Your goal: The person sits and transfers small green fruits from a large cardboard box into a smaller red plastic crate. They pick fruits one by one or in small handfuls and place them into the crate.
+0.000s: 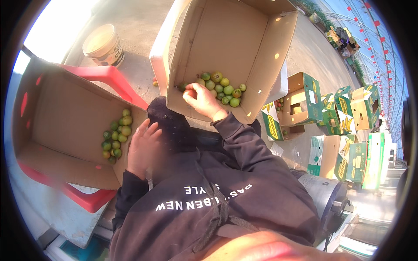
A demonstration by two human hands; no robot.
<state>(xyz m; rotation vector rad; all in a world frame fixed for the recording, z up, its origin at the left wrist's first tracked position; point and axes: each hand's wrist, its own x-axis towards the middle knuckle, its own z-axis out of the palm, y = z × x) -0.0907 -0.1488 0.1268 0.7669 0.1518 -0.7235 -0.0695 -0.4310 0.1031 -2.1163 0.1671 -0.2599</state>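
Note:
Before me a cardboard box (228, 36) holds a cluster of green tomatoes (225, 88), some yellowish or blushed, along its near wall. My right hand (204, 101) reaches into this box's near left corner, thumb and forefinger curled. A dark green tomato (183, 86) lies at its fingertips, partly hidden; whether the fingers grip it is unclear. To the left, a second cardboard box (72, 114) contains more green tomatoes (117, 137) gathered by its right wall. My left hand (143, 146) hovers beside that wall, fingers apart and nothing in them.
The left box rests on a red plastic stool (98, 73), the front one on a white plastic stool (160, 49). A plastic bucket (106, 45) stands beyond on the concrete floor. Several banana cartons (343, 111) are at right, near a metal cylinder (321, 192) beside me.

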